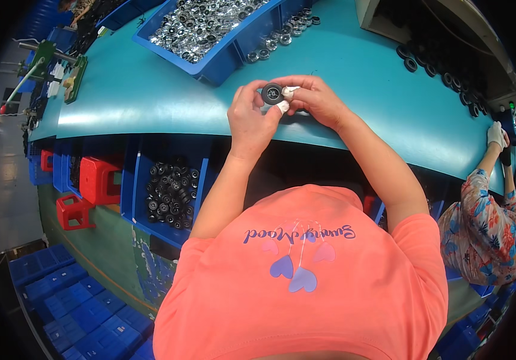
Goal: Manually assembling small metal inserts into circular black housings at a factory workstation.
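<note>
Work looks only partway done to me. The room has a green floor (114,249). My long blue-green table (144,99) curves in front of me, smooth and shiny. Blue crates (90,306) sit in a big bunch low on my left. A co-worker (483,231) in a flowery top is at the table's right end. Red stools (98,180) stand on the floor to my left. A big blue tray (228,60) on the table is heaped with clear, shiny bits, so I guess lots are left. A blue box (143,168) under the table holds a heap of black wheels; I think those are done. A green hand press (42,66) is at the table's left end.

The one wheel (271,93) I have is just over the table, near its front edge. The fingers of my left hand (252,123) and right hand (321,101) pinch it together. It has a black rim and a silver mark. It looks nearly put together, but I cannot tell if it is finished.
</note>
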Available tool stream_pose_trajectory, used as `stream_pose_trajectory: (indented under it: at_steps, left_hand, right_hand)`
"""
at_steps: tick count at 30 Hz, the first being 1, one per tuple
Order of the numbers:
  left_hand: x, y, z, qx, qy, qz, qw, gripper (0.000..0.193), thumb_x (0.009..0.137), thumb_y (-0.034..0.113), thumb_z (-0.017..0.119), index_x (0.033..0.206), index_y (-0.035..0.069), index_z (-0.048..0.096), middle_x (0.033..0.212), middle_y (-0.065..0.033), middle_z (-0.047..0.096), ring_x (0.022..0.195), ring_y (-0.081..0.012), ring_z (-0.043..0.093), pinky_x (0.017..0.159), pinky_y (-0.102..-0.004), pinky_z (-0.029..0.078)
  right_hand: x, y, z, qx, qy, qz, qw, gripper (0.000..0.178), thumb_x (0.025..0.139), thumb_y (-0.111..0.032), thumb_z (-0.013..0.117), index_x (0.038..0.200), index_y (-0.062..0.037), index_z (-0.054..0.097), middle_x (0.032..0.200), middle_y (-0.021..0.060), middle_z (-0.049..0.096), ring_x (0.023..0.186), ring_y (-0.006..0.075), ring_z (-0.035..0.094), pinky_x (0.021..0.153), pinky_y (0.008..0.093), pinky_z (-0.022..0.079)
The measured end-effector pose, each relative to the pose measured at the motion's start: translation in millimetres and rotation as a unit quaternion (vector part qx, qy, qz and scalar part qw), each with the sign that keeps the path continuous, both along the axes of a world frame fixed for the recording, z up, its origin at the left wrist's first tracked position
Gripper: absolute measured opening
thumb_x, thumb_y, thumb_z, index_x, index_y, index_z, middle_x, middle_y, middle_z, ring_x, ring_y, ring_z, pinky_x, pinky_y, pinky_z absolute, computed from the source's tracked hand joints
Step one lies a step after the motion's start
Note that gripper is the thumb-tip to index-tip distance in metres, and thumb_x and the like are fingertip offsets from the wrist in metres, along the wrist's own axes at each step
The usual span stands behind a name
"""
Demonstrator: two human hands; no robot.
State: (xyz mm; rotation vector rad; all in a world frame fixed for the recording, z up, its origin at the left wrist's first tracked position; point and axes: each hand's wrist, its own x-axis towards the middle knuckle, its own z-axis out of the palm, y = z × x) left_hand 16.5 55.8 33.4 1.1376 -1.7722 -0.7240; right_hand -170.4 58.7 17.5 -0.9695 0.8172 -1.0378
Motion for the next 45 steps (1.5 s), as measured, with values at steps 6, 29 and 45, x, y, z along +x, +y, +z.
stream_pose_trajectory:
  at_steps: [6, 29, 45]
  left_hand:
    - [0, -1, 1, -0.011, -0.001, 0.001, 1.0, 0.04, 0.073, 0.0, 0.074, 0.112, -0.001, 0.067, 0.088, -0.0006, 0.053, 0.069, -0.0065, 0.049, 0.059, -0.0222, 0.045]
    - [3, -3, -4, 0.018, 0.006, -0.004, 1.0, 0.042, 0.078, 0.004, 0.079, 0.118, -0.002, 0.066, 0.092, -0.0005, 0.053, 0.072, -0.0056, 0.049, 0.06, -0.021, 0.045]
    - [110, 7, -5, 0.024, -0.058, 0.019, 0.998, 0.048, 0.081, 0.013, 0.081, 0.123, 0.0, 0.06, 0.108, -0.0101, 0.064, 0.096, -0.0198, 0.064, 0.084, -0.0318, 0.052]
  right_hand:
    - [-2, 1, 2, -0.024, -0.002, 0.007, 1.0, 0.044, 0.09, -0.017, 0.062, 0.131, -0.0006, 0.065, 0.108, 0.007, 0.071, 0.093, 0.0139, 0.066, 0.072, 0.0275, 0.054]
    - [-1, -1, -2, -0.018, -0.009, 0.012, 1.0, 0.044, 0.091, -0.017, 0.062, 0.132, -0.0001, 0.064, 0.111, 0.0086, 0.071, 0.095, 0.0148, 0.066, 0.071, 0.0289, 0.055]
    - [-69, -8, 54, -0.052, 0.322, 0.022, 0.945, 0.041, 0.088, -0.017, 0.066, 0.126, -0.0038, 0.069, 0.111, 0.0104, 0.073, 0.093, 0.018, 0.067, 0.08, 0.0329, 0.056]
